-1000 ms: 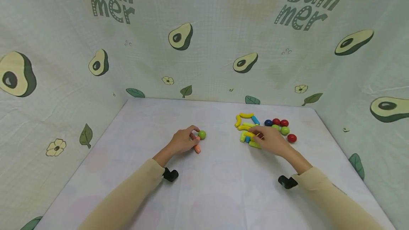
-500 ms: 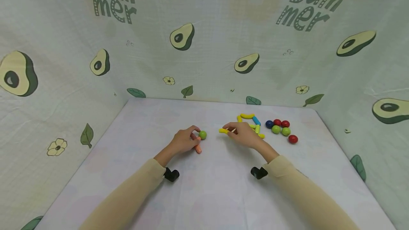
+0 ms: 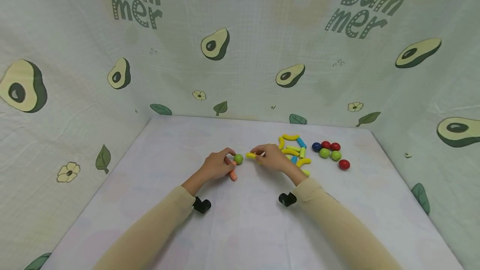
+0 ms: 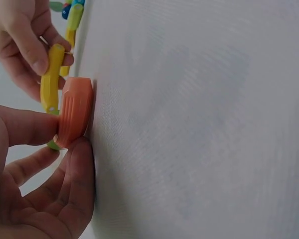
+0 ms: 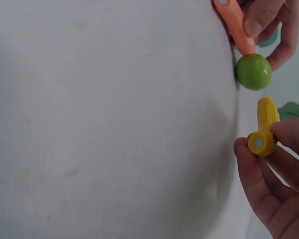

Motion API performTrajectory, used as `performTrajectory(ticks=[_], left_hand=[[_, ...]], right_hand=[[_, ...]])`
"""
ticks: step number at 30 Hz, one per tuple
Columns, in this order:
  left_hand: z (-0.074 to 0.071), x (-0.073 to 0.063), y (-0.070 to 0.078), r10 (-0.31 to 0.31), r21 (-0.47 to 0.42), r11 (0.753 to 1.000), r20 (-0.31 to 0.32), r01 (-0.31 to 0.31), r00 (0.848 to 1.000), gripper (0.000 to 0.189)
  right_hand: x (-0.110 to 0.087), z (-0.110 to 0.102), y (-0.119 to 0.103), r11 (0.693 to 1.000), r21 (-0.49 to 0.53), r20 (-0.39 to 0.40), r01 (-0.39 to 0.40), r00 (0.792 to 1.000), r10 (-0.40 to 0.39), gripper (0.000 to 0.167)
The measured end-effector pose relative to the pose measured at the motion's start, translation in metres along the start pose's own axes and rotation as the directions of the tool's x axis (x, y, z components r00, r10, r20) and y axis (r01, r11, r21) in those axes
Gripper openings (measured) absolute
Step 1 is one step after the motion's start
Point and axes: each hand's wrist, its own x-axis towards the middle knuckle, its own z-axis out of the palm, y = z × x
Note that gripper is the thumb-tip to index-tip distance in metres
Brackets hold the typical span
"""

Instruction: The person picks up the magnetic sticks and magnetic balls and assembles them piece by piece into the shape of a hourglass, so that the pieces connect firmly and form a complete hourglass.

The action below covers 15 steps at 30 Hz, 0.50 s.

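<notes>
My left hand (image 3: 215,166) pinches an orange magnetic rod (image 4: 75,109) between thumb and fingers, low over the white tabletop. At the rod's far end sits a green ball (image 5: 253,72), right against it. My right hand (image 3: 273,158) holds a yellow curved magnetic rod (image 5: 267,112) between thumb and fingertips; a pale round disc shows in its near end. In the head view the yellow rod's free end points left toward the green ball, with a small gap between them. The left wrist view shows the yellow rod overlapping the green ball, which is mostly hidden behind the orange rod.
Beyond my right hand lie several more rods: yellow curved ones (image 3: 290,137), blue ones (image 3: 301,143) and yellow-green ones, partly covered by that hand. Right of them rest a dark blue ball (image 3: 316,146), green balls (image 3: 324,153) and red balls (image 3: 344,164). Printed fabric (image 3: 247,86) walls the table.
My right hand has picked the yellow curved rod from the pile and moved left with it, close to the green ball. My left hand stays in place on the orange rod.
</notes>
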Motion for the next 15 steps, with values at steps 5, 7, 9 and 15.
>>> performTrajectory(ticks=[5,7,9,15], left_hand=[[0.0012,0.0,-0.0005,-0.003,0.001,1.0,-0.001,0.003,1.0,0.034],[0.0013,-0.0002,-0.0008,-0.003,0.004,1.0,-0.003,0.003,1.0,0.034],[0.0013,-0.0002,-0.0007,-0.003,0.006,1.0,-0.004,0.003,1.0,0.035],[0.0015,0.0004,-0.0001,-0.001,0.001,1.0,-0.007,0.001,1.0,0.035]], right_hand=[[0.0059,0.0069,0.0,1.0,-0.023,0.005,-0.019,1.0,0.019,0.03],[0.007,0.0086,-0.0007,0.999,-0.034,0.002,-0.016,1.0,0.016,0.03],[0.0072,0.0094,-0.0019,0.999,-0.038,-0.002,-0.014,1.0,0.014,0.029],[0.0058,0.0101,-0.0005,1.0,-0.018,-0.019,-0.013,1.0,0.013,0.026]])
